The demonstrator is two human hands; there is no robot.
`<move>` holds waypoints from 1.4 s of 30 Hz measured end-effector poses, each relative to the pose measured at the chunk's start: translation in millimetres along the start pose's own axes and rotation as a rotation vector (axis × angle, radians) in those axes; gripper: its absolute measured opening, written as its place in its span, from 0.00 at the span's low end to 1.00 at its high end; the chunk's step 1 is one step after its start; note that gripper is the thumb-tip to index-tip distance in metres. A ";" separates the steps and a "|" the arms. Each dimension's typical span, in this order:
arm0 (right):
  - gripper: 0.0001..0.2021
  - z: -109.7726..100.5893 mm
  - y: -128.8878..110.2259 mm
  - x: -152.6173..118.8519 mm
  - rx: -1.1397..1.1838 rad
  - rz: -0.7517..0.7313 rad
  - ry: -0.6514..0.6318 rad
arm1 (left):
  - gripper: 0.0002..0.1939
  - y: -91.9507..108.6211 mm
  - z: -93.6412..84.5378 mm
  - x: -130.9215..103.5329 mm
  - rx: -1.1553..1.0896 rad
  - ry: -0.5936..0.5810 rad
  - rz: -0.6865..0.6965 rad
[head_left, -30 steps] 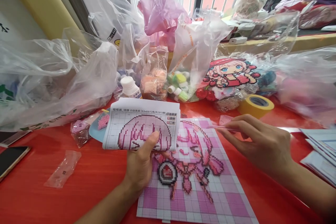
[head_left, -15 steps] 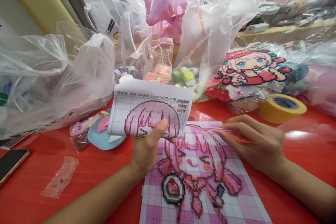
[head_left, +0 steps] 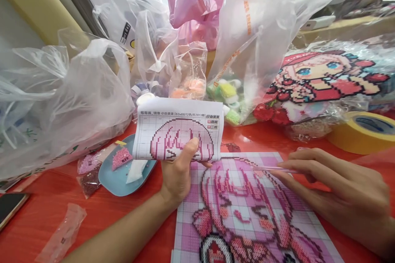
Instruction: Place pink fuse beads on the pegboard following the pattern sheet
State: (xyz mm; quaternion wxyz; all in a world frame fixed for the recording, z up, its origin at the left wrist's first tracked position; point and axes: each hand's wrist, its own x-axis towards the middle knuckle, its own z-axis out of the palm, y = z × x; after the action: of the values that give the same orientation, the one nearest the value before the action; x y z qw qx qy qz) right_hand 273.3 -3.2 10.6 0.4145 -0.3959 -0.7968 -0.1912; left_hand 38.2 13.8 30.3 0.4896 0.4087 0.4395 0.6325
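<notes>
My left hand [head_left: 182, 168] grips a folded paper pattern chart [head_left: 185, 137], thumb on its front; the chart shows a gridded pink-haired figure. Below it lies a pegboard [head_left: 191, 201] with a pink and white checked pattern, partly covered by a bead design [head_left: 243, 213] in pink, dark brown and black. My right hand [head_left: 336, 189] pinches a thin pale pink tool [head_left: 277, 169], its tip over the upper part of the bead hair. Whether the tool is tweezers or a stick I cannot tell. The paper and left hand hide the board's upper left corner.
Left of the paper, a blue plate [head_left: 119, 189] holds a small bag of pink beads [head_left: 121, 158]. A yellow tape roll [head_left: 364, 131] lies at the right. Plastic bags [head_left: 101, 86] crowd the back, beside a finished bead figure [head_left: 327, 74]. A phone [head_left: 10, 207] is at far left.
The view has moved closer to the board, so the board and right hand appear larger and farther right. Both hands keep their holds, the tool tip staying near the upper hair.
</notes>
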 end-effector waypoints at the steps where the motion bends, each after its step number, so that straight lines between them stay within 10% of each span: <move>1: 0.15 -0.2 0.0 0.3 0.003 0.009 -0.005 | 0.13 -0.4 -0.2 1.1 -0.012 0.009 -0.008; 42: 0.05 2.5 14.8 -37.4 0.063 0.071 -0.105 | 0.08 -5.8 -4.2 11.6 -0.088 0.042 -0.110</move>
State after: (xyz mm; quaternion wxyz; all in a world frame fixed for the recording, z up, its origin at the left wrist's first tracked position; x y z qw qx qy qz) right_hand 296.6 -10.2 -21.5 0.3909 -0.4199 -0.8087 -0.1302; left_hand 33.6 25.3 24.5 0.5319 0.3488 0.4430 0.6317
